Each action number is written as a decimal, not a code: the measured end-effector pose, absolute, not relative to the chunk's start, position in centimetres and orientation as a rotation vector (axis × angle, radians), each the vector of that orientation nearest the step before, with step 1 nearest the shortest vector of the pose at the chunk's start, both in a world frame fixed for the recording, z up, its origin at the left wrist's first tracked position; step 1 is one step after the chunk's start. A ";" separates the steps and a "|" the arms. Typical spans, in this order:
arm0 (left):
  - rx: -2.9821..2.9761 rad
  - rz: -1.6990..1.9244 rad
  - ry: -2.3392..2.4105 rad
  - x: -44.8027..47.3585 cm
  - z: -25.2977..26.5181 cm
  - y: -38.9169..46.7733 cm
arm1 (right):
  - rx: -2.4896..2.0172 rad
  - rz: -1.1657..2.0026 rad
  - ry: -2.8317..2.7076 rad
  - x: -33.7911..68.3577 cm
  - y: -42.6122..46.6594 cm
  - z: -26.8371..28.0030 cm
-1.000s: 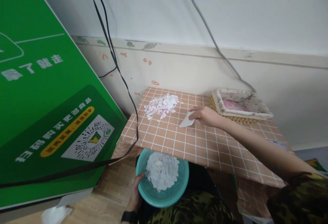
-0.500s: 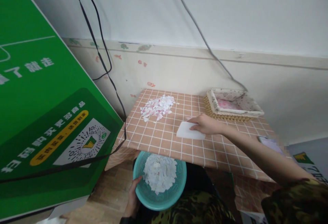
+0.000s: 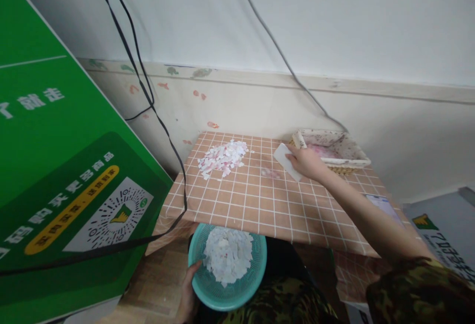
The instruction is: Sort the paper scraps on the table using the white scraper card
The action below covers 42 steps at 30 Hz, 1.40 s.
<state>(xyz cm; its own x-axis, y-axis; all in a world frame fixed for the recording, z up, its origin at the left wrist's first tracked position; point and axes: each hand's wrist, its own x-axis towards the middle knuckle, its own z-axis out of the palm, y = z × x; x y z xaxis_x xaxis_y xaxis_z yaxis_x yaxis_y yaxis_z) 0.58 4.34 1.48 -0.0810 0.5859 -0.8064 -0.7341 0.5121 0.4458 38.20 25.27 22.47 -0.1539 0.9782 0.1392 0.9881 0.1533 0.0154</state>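
Note:
My right hand is closed on a flat white card, tilted just above the checked tablecloth, near the basket's left end. To its left lies a small blurred whitish-pink patch of bits. A heap of torn white and pinkish paper scraps sits at the table's back left. My left hand grips the left rim of a round turquoise plastic colander, below the table's front edge. Pale paper scraps are piled inside it. Most of the left fingers are hidden beneath the colander.
A wicker basket with a patterned cloth lining stands at the table's back right, something pink inside. At the right edge lies a phone-like flat object. A large green sign panel and hanging black cables border the left side.
My right hand has lifted and turned the card, moving it back toward the basket, and the whitish-pink patch now shows. My left hand still grips the colander. The view has shifted slightly.

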 end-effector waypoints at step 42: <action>-0.075 1.154 1.168 0.6 0.7 4.1 | -1.965 0.125 -2.087 30.2 20.5 18.6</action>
<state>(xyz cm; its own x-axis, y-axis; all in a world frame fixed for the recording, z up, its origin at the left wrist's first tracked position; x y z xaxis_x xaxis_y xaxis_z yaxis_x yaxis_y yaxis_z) 0.63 4.05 0.68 -0.0702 0.6653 -0.7433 -0.7350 0.4693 0.4894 30.24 20.50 18.56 -0.0423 0.9896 0.1372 0.9661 0.0755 -0.2467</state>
